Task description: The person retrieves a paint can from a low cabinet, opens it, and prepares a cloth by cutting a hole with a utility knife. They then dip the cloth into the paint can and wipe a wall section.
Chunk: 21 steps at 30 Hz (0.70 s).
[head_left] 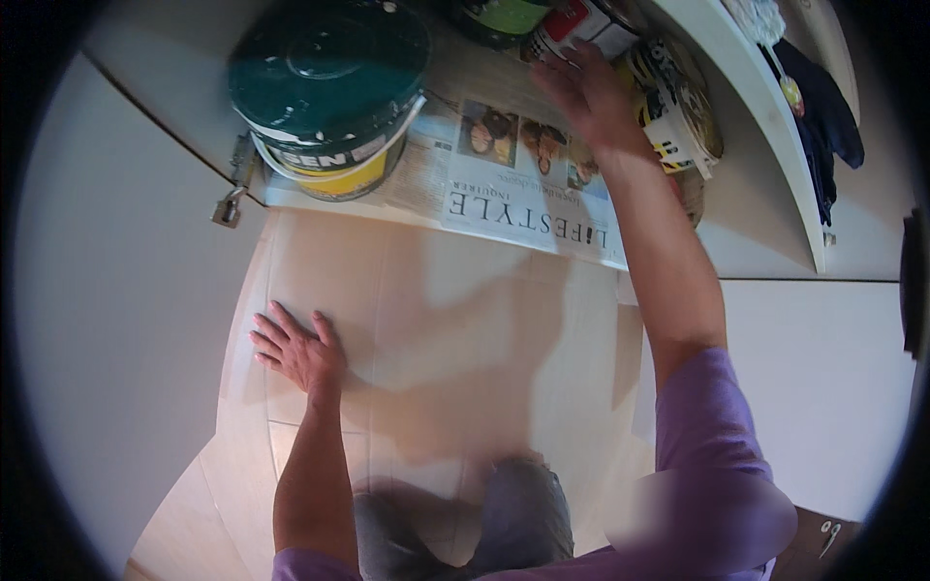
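Hands first: my left hand (295,351) lies spread flat on the pale floor (455,320), holding nothing. Up ahead, the dark green paint bucket (329,92) sits on newspaper (504,184). My right hand (586,92), fingers loosely spread, reaches far forward and touches the red-and-white can (581,24), upright just beyond its fingertips.

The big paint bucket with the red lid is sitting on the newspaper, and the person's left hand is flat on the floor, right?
Not quite. The head view shows the big paint bucket has a dark green lid, not a red one. The rest holds: it sits on the newspaper, and the left hand lies flat on the floor.
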Tool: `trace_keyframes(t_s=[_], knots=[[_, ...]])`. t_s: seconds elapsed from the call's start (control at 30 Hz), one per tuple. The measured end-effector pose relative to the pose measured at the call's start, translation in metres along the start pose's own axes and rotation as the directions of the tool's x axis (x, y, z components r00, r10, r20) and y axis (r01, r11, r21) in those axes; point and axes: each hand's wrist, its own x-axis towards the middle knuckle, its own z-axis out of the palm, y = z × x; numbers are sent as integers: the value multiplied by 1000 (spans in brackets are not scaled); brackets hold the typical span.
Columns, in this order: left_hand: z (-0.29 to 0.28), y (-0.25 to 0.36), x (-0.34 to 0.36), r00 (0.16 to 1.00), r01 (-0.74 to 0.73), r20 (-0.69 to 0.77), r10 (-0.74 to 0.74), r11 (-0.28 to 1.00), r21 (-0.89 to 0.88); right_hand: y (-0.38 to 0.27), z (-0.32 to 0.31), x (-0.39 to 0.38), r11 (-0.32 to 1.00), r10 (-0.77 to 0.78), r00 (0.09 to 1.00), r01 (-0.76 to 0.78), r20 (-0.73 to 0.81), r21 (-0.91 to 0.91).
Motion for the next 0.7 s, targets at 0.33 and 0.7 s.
trace_keyframes(t_s=[0.33, 0.7], knots=[[-11, 3, 2, 998, 26, 52, -23, 998, -56, -16, 114, 117, 988, -119, 990, 125, 75, -91], [-15, 3, 1, 999, 16, 51, -12, 996, -85, -44, -39, 8, 910, -249, 956, 286, 155, -300]])
